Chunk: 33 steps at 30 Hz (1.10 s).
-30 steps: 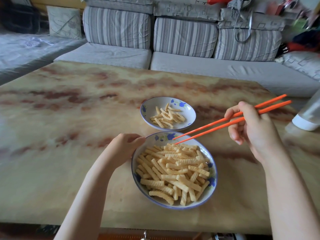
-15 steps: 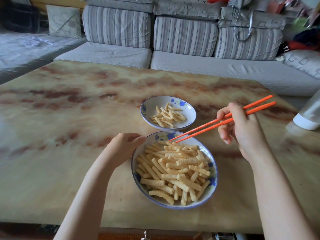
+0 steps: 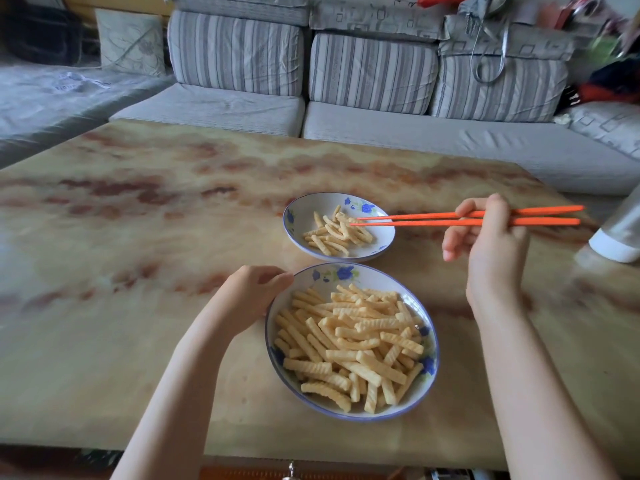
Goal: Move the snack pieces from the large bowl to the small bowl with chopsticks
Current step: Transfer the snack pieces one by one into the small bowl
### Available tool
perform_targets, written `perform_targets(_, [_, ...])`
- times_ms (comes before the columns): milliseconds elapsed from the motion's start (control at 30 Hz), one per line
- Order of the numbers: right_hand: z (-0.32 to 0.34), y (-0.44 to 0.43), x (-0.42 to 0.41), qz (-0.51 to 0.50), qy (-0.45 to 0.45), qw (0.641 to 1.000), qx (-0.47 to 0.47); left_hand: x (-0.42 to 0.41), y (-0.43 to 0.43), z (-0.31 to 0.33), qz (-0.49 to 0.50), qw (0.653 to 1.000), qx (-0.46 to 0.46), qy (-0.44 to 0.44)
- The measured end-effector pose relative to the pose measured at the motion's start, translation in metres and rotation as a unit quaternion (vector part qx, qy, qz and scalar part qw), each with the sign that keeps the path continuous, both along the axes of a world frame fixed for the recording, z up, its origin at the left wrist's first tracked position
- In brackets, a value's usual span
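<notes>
A large white bowl point(image 3: 424, 317) with blue flowers sits near me, heaped with ridged yellow snack pieces point(image 3: 353, 344). Behind it stands a small matching bowl point(image 3: 301, 216) holding several snack pieces point(image 3: 337, 233). My right hand point(image 3: 491, 244) grips a pair of orange chopsticks point(image 3: 433, 218), held almost level, their tips over the small bowl's pile. I cannot tell whether a piece sits between the tips. My left hand point(image 3: 252, 299) rests curled against the large bowl's left rim.
Both bowls stand on a marble-patterned table point(image 3: 138, 271). A white and grey container point(image 3: 620, 233) stands at the table's right edge. A striped grey sofa point(image 3: 346, 98) runs behind the table, with bags and clutter at its right end.
My right hand has swung the chopsticks from the large bowl's far rim up and back, so their tips are over the small bowl. The left hand stays on the large bowl.
</notes>
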State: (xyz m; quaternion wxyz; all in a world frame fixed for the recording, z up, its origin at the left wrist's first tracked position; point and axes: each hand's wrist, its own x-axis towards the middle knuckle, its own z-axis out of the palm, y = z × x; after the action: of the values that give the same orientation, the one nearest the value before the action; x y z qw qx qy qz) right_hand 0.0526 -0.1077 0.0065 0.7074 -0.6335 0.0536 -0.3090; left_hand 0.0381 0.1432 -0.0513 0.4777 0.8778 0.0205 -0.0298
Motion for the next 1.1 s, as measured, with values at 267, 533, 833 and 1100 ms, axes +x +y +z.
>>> perform_targets(267, [-0.026,0.014,0.013,0.015,0.011,0.999,-0.029,-0.001,0.000,0.001,-0.002,1.000,-0.006,0.004])
perform_targets(533, [-0.012,0.002,0.007,0.031,0.002,0.999,-0.041,-0.001,0.001,0.002,-0.008,1.000,-0.004,0.005])
perform_targets(833, [0.004,-0.007,-0.005,0.146,0.053,0.986,-0.056,-0.001,0.001,0.002,-0.006,1.000,-0.008,0.005])
perform_targets(1100, [0.013,-0.029,-0.019,0.159,0.092,0.978,-0.095,-0.001,0.001,0.002,-0.007,1.000,-0.003,0.005])
